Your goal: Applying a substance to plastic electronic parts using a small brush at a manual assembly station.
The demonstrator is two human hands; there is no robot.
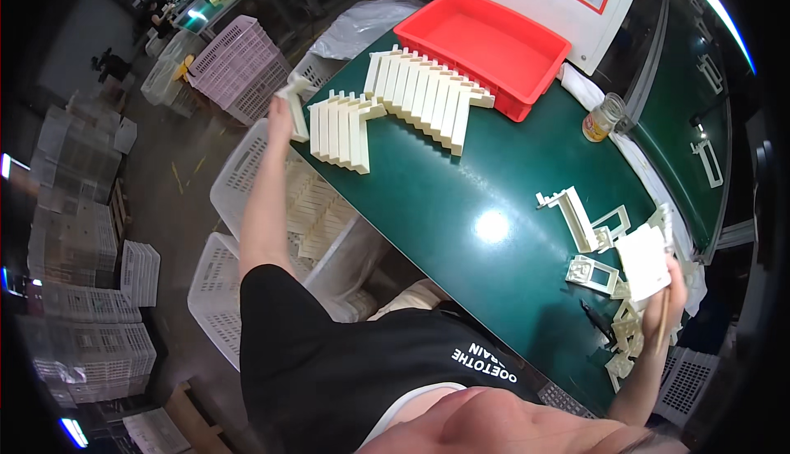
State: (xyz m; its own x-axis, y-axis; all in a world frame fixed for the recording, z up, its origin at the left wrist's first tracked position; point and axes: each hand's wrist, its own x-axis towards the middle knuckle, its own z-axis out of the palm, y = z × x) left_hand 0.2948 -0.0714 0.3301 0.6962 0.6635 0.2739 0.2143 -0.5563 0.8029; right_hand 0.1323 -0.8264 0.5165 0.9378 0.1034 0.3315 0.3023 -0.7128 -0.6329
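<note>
Beside part rows (346, 129), left hand (281, 110) grips cream part (296, 108).

On the bench (461, 207), two rows of upright parts stood at the far left, the nearer row (341, 129) left of the farther row (424, 96). A tray (485, 46) sat behind them. A jar (602, 116) stood far right. Loose parts (592, 236) lay at the near right. Crates (247, 174) sat on the floor left of the bench.

The right hand (671, 285) is mostly hidden behind the white plastic part (643, 262) it holds.
</note>
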